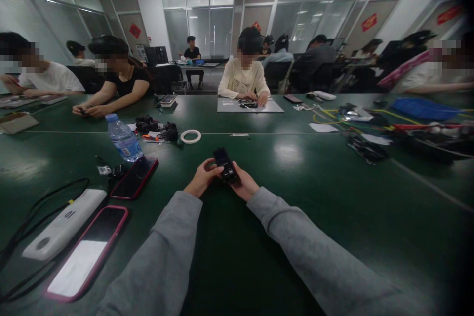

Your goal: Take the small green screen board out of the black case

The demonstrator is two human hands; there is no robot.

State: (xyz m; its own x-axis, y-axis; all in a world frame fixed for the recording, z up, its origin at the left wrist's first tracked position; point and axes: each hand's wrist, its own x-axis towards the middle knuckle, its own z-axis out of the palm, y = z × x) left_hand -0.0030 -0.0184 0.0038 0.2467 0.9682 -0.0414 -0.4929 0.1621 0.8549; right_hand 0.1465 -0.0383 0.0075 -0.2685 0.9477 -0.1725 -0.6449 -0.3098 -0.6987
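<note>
Between my two hands is a small black handheld device [224, 164] with a dark upper face and light marks lower down; its exact kind is too small to tell. My left hand [204, 176] grips its left side, the thumb lying across the front. Around its lower right edge, my right hand [244, 182] is closed, with most of the fingers hidden behind it. The device is tilted, held just over the green table [281, 266]. Both forearms reach in from the bottom in grey sleeves.
Left of my arm lie a pink-edged phone [87, 252], a white numbered case [64, 224], a red-edged phone [134, 177] and a water bottle [124, 139]. Beyond are a tape roll [191, 137] and black cables [148, 126]. A person [245, 71] works opposite; cluttered parts [365, 148] lie right.
</note>
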